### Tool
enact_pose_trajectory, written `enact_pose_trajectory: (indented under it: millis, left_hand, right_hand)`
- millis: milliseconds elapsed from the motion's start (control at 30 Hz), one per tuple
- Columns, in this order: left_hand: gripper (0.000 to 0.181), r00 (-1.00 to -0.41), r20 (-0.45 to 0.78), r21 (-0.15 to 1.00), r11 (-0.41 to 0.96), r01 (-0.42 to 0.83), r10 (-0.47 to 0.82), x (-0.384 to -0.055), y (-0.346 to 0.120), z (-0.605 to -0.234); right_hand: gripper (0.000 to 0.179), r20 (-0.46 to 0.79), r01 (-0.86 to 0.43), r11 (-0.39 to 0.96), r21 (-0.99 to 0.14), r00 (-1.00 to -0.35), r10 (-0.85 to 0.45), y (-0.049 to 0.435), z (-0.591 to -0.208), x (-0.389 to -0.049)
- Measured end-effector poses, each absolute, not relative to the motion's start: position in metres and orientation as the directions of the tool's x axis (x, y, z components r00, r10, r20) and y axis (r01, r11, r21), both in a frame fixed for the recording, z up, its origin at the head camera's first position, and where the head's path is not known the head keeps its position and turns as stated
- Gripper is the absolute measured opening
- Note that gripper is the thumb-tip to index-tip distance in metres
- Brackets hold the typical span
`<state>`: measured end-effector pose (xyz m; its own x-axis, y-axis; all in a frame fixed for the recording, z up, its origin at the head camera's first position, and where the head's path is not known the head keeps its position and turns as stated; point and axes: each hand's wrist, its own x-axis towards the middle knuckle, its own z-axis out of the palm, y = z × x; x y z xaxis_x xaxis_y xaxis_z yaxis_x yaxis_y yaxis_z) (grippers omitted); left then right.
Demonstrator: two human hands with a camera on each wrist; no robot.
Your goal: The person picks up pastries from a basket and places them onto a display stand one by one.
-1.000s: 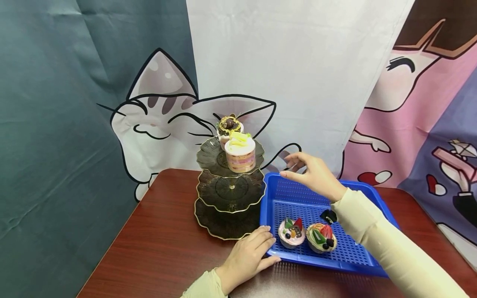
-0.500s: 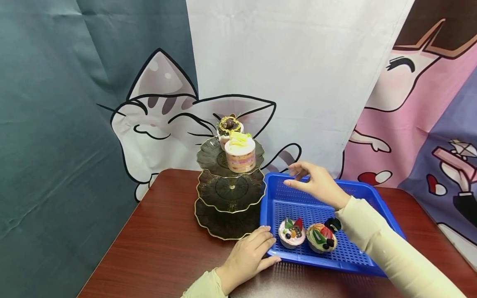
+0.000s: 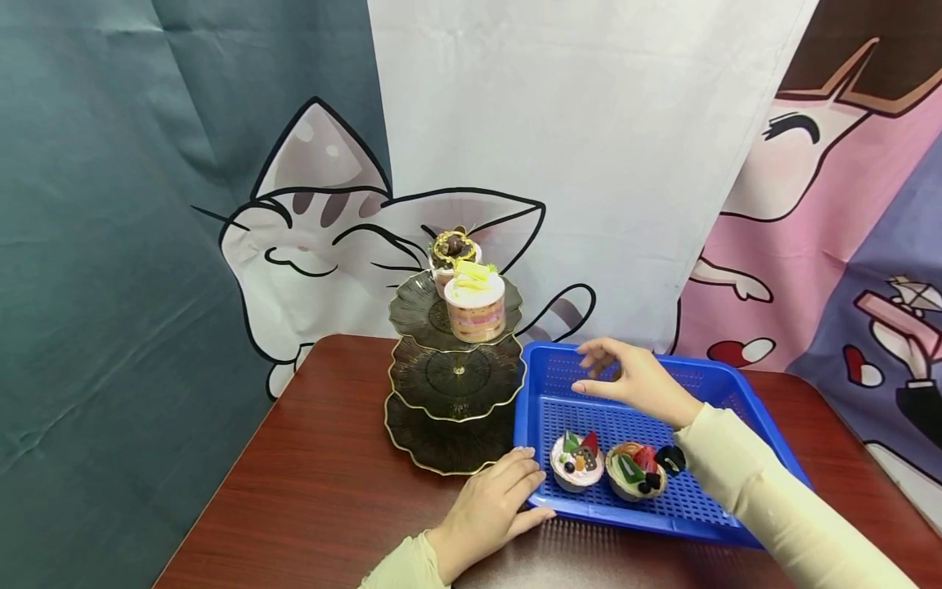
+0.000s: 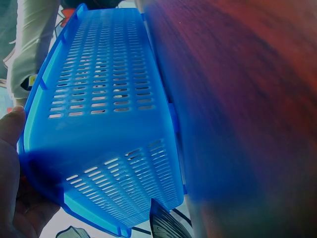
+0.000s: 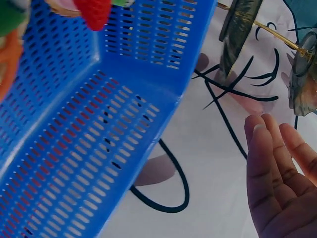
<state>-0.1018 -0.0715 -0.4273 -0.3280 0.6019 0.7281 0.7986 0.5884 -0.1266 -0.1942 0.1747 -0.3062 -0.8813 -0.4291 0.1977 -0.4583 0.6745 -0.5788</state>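
A blue perforated plastic basket [image 3: 589, 512] stands on the table. My left hand [image 3: 491, 501] rests on its near-left corner, fingers on the left rim and thumb along the front rim. Above the basket's back part is my right hand [image 3: 639, 378], fingers loosely bent, thumb apart, nothing between them. Two small tarts lie at the basket's front left: a pink-cream tart [image 3: 576, 463] with fruit and a cream tart [image 3: 634, 473] with strawberry and dark berries. In the right wrist view the fingers [image 5: 262, 168] appear beside the basket, partly cut off by the frame.
Left of the basket stands a dark three-tier cake stand [image 3: 458, 376] with gold edges. Its top tier bears a layered dessert cup [image 3: 475, 311] with yellow topping and a chocolate-topped cup [image 3: 452, 249]. A printed curtain [image 3: 589, 123] hangs behind the red-brown table [image 3: 294, 491].
My right hand has come down and slightly to the right, from above the basket's back rim to lower over its inside. My left hand, the tarts and the stand stay where they were.
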Motion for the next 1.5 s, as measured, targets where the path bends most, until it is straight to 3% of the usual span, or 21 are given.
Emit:
enact_pose_trajectory:
  millis: [300,567,1067,1500]
  left_hand:
    - [0.037,-0.317,0.735,-0.126,0.581,0.804,0.599,-0.103,-0.071,-0.427]
    - [0.036,-0.323,0.73,-0.124,0.582,0.804,0.602,-0.103,-0.071,-0.427]
    - [0.037,-0.333,0.716,-0.127,0.583,0.802,0.613,-0.103,-0.072,-0.427]
    - [0.038,-0.325,0.718,-0.121,0.571,0.812,0.615,-0.104,-0.072,-0.426]
  right_hand:
    - [0.046,0.167,-0.451,0.669,-0.591,-0.88,-0.445,0.184,-0.319,-0.194]
    - [0.039,0.155,-0.512,0.628,-0.587,-0.832,-0.533,0.193,-0.336,-0.197]
    - [0.036,0.151,-0.567,0.641,-0.518,-0.798,-0.584,0.202,-0.371,-0.201]
    - [0.052,0.078,-0.644,0.614,-0.456,-0.717,-0.693,0.204,-0.386,-0.201]
